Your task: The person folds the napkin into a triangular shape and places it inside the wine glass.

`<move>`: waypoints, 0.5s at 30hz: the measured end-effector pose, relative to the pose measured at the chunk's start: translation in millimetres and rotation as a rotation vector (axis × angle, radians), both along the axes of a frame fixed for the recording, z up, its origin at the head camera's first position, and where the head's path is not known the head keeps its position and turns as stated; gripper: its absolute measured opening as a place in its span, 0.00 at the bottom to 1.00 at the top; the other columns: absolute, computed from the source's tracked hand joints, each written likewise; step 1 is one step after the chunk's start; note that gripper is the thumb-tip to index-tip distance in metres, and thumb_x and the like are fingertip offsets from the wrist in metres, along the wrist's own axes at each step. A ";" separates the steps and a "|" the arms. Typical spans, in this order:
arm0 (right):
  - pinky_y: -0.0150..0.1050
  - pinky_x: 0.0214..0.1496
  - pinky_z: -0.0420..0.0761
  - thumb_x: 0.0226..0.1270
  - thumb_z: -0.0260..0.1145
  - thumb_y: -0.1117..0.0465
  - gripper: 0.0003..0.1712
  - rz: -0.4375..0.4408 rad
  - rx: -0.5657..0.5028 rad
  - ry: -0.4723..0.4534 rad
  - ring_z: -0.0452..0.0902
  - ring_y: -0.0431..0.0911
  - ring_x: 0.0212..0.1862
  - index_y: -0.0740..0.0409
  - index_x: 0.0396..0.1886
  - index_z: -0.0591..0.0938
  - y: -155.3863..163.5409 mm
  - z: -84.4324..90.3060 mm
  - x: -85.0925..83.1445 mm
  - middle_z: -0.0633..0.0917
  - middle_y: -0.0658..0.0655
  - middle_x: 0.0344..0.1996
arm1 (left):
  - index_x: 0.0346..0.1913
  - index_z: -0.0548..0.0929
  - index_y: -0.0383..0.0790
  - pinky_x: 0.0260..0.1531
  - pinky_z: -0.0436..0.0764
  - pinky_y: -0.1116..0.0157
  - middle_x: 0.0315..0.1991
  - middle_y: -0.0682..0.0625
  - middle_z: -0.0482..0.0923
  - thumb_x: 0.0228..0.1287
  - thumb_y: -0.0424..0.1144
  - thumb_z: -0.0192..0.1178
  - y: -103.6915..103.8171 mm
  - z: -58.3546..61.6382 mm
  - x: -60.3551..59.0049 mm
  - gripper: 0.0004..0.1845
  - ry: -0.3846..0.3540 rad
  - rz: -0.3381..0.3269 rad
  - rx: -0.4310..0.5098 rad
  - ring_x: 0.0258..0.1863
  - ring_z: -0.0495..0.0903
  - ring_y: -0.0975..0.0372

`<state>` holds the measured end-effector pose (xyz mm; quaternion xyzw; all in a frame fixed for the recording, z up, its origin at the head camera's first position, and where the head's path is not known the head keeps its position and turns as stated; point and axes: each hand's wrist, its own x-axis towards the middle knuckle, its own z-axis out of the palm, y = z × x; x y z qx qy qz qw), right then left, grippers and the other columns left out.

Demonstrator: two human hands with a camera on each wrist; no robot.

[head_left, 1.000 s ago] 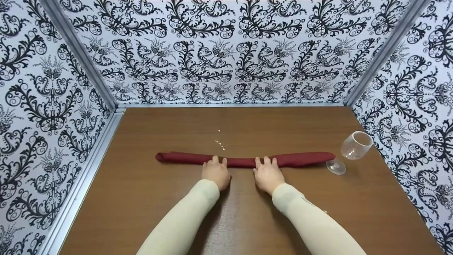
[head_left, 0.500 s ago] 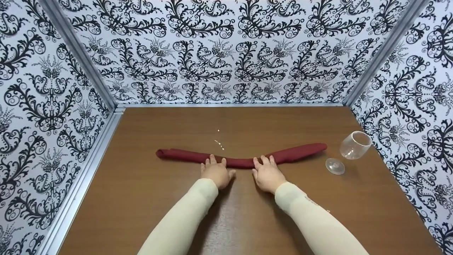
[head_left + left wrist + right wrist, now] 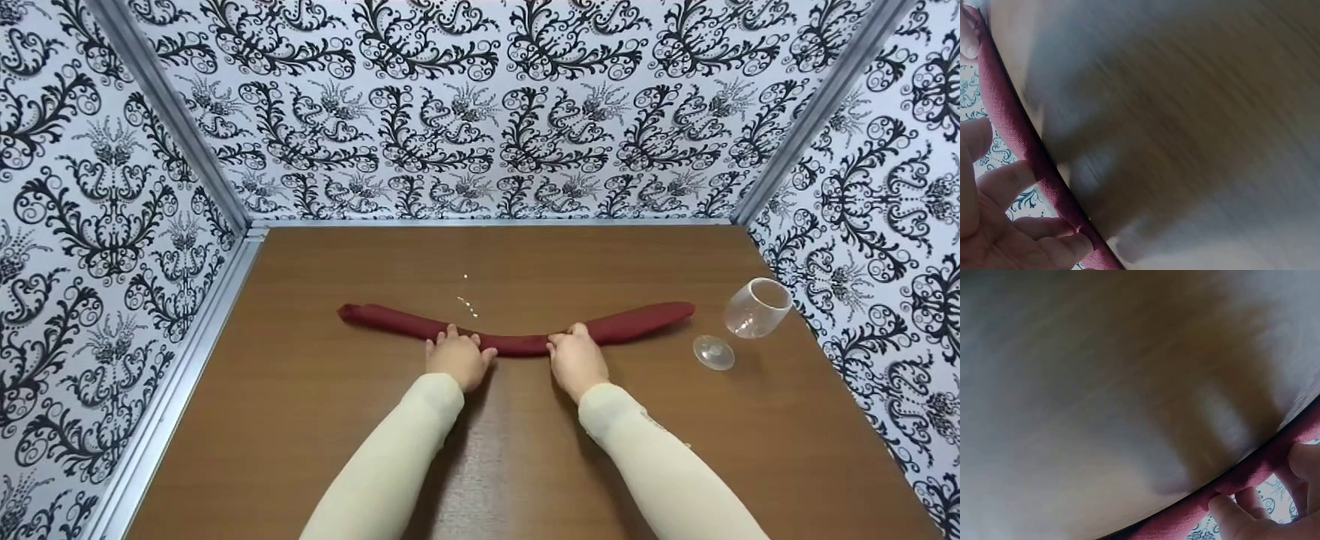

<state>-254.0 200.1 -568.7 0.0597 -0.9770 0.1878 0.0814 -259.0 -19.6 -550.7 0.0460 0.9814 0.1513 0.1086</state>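
I see the rolled red napkin point(image 3: 517, 330) lying across the middle of the brown surface point(image 3: 315, 420), its middle sagging toward me and both ends bowed away toward the back wall. My left hand point(image 3: 456, 358) sits on the roll a little left of its centre, fingers curled over the cloth; in the left wrist view the fingers point(image 3: 1044, 229) bend against the red fabric, gripping it. My right hand point(image 3: 576, 360) takes the roll just right of centre, and the right wrist view shows its fingertips point(image 3: 1230, 511) pinching the cloth. The two hands are near each other with a short bare stretch of napkin between them. A clear wine glass point(image 3: 750, 313) lies tipped on its side by the right wall, just beyond the napkin's right end and apart from it.
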 end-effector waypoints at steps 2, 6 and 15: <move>0.54 0.61 0.83 0.76 0.65 0.62 0.15 0.036 0.066 -0.008 0.85 0.61 0.53 0.66 0.52 0.89 -2.1 -0.6 0.7 0.87 0.68 0.48 | 0.75 0.77 0.44 0.79 0.57 0.37 0.80 0.30 0.60 0.80 0.62 0.49 -0.5 0.1 -0.4 0.33 -0.002 -0.008 0.001 0.80 0.62 0.37; 0.58 0.77 0.70 0.81 0.59 0.56 0.25 0.127 0.231 -0.085 0.76 0.66 0.69 0.70 0.66 0.81 -5.0 0.0 3.5 0.84 0.72 0.62 | 0.76 0.75 0.45 0.80 0.56 0.38 0.81 0.31 0.59 0.80 0.63 0.50 -2.8 1.7 0.5 0.34 -0.011 -0.034 -0.002 0.81 0.59 0.37; 0.63 0.83 0.56 0.84 0.54 0.49 0.32 0.209 0.270 -0.212 0.59 0.70 0.80 0.63 0.77 0.72 -1.7 7.2 4.1 0.70 0.71 0.77 | 0.80 0.69 0.43 0.81 0.55 0.40 0.82 0.29 0.53 0.79 0.64 0.50 -6.9 3.2 1.4 0.38 -0.032 -0.102 -0.032 0.83 0.54 0.37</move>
